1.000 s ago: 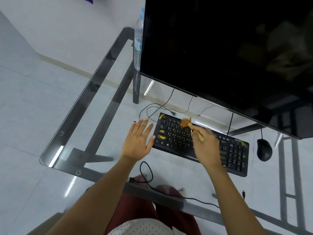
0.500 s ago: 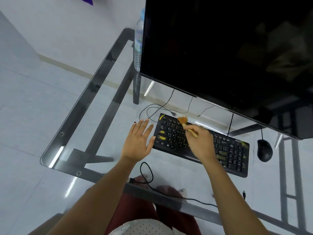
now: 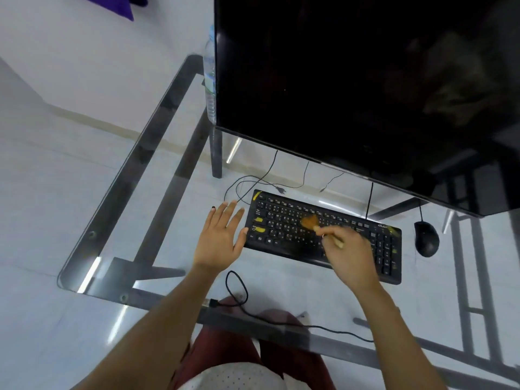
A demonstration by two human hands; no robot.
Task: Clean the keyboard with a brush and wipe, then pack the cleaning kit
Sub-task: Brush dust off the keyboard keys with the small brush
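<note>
A black keyboard (image 3: 284, 229) with a few yellow marks lies on the glass table (image 3: 157, 215) below the monitor. My right hand (image 3: 350, 256) grips a small brush (image 3: 311, 221) with orange-brown bristles and a pale handle; the bristles press on the middle rows of keys. My left hand (image 3: 221, 237) lies flat on the glass, fingers spread, its thumb touching the keyboard's left edge. No wipe or kit case shows in the head view.
A large dark monitor (image 3: 365, 88) overhangs the back of the table. A black mouse (image 3: 427, 239) sits right of the keyboard. A clear water bottle (image 3: 210, 77) stands behind the monitor's left edge. Loose cables (image 3: 239, 294) run along the near table edge.
My right hand has brought the brush down from the keyboard's top rows to the middle rows and slightly right. My left hand has stayed flat beside the keyboard.
</note>
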